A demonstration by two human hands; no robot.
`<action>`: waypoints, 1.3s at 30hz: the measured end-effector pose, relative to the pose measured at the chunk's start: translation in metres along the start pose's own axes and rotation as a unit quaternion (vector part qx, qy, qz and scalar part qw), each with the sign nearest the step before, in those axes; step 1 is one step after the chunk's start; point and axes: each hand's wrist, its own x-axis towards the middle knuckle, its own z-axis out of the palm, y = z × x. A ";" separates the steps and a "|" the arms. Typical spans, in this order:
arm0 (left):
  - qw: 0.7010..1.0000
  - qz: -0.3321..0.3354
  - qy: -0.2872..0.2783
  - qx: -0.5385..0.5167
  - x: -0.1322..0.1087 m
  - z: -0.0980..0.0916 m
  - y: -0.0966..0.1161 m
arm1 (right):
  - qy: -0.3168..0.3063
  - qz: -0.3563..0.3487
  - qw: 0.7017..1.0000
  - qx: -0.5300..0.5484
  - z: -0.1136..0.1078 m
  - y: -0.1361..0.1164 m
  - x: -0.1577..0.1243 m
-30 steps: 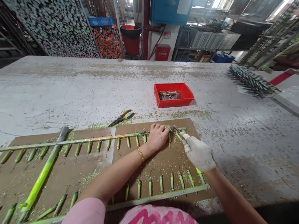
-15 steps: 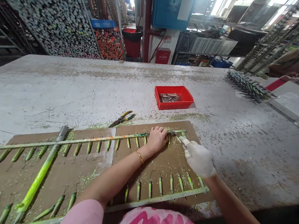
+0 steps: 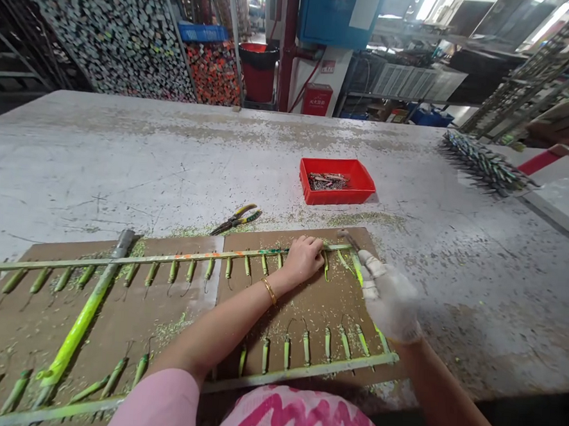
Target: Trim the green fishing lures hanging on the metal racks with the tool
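Nearest us, the near rail [image 3: 303, 372] runs slantwise over brown cardboard [image 3: 327, 305], its right end farther off than its left. Slim yellow-green pieces [image 3: 307, 348] line it, most with their wired tips pointing away from us. On the left, a bright yellow crossbar [image 3: 75, 329] lies with its long axis from near left to far right, reaching the far rail [image 3: 132, 261]. To the right, the gloved right hand [image 3: 389, 303] has its grip closed round a metal hand tool [image 3: 353, 240], which points toward the far left; its head shows by the far rail's right end, and we cannot tell whether they touch. The bare left hand [image 3: 305, 259] rests over that rail, fingers curled; we cannot tell whether its grip pinches the bar. Farther off on the bench [image 3: 195, 162], pliers [image 3: 234, 221] lie with jaws toward near left and handles toward far right. Beyond them, to the right, sits a red tray [image 3: 346, 197] holding small pieces [image 3: 327, 181].
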 end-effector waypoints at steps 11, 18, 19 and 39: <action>1.000 -0.004 0.004 -0.002 -0.001 0.004 0.000 | 0.000 -0.011 1.000 0.003 -0.001 -0.002 -0.001; 1.000 -0.003 0.003 -0.003 -0.001 0.004 0.000 | -0.038 -0.045 0.998 -0.006 -0.001 0.000 0.000; 1.000 -0.003 0.005 -0.002 -0.001 0.004 0.000 | -0.012 -0.027 1.000 0.002 -0.002 0.001 0.000; 1.000 -0.001 0.009 0.003 -0.001 0.007 0.000 | -0.013 -0.024 1.000 0.002 0.002 0.003 0.001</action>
